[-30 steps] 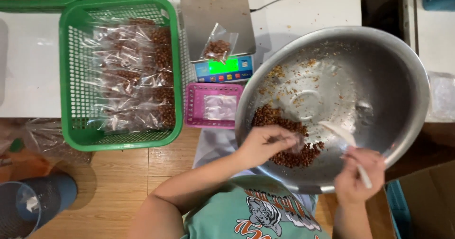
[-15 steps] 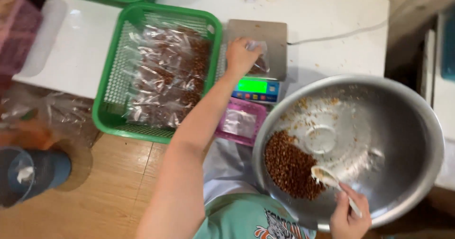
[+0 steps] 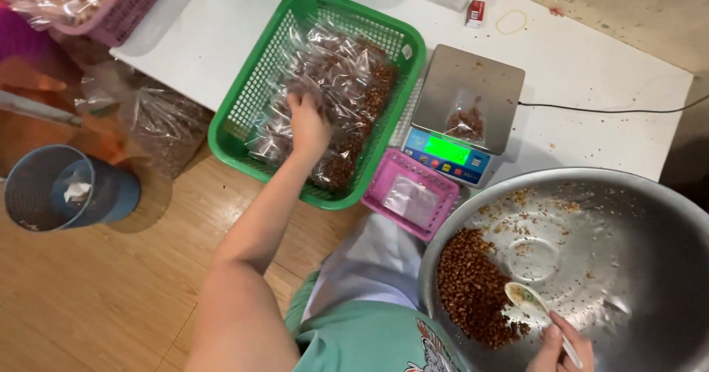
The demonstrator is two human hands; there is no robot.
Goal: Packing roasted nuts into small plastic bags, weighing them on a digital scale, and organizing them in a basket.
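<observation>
Your left hand [image 3: 308,125] rests palm-down, fingers curled, on the filled bags [image 3: 332,84] in the green basket [image 3: 236,132], while your right hand [image 3: 560,348], well apart, pinches a white spoon [image 3: 532,305] whose bowl points up-left toward the nuts [image 3: 469,287].

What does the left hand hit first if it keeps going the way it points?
Probably nothing new: the left hand already rests on the filled clear bags in the green basket. Straight on lie more bags, then the basket's far wall, though depth is unclear.
</observation>
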